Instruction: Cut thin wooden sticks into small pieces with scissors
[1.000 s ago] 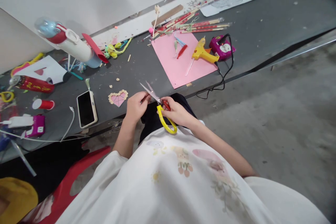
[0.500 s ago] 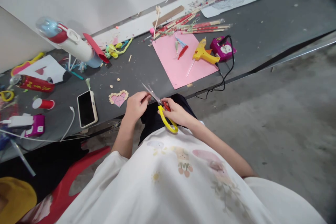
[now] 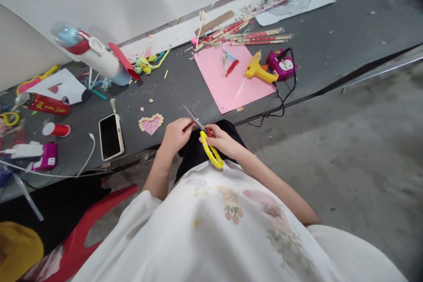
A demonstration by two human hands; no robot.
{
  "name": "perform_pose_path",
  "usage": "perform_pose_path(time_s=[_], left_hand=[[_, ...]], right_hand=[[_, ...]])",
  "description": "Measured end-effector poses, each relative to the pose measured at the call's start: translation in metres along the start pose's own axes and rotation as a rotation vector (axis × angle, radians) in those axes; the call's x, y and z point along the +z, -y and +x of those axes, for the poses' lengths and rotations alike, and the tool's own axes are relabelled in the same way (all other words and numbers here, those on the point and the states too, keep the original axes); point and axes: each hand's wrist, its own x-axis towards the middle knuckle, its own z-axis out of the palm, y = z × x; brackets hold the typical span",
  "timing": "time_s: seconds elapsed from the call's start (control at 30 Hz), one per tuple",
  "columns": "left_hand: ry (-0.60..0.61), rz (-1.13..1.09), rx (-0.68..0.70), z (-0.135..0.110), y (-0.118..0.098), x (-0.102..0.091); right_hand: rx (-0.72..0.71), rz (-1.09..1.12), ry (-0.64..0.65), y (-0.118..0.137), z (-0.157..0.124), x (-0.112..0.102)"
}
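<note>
My right hand grips yellow-handled scissors just off the near edge of the dark table, blades closed and pointing up left. My left hand is pinched shut right beside the blades; what it holds is too small to make out. A pink heart with a beaded rim lies on the table just left of that hand. A smartphone rests farther left.
A pink paper sheet carries a yellow glue gun, with a purple box and black cord beside it. Sticks lie behind. A white bottle, red tubes and a red chair sit left.
The scissor blades, open a second ago, have closed beside my left fingers. Both hands stayed at the table edge; the view shifted slightly.
</note>
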Motion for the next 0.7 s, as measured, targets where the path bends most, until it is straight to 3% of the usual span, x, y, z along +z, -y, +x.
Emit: perform_pose_path(time_s=[0.7], left_hand=[[-0.05, -0.038, -0.088, -0.003, 0.0047, -0.0031]], right_hand=[[0.056, 0.117, -0.01, 0.0064, 0.0018, 0.0084]])
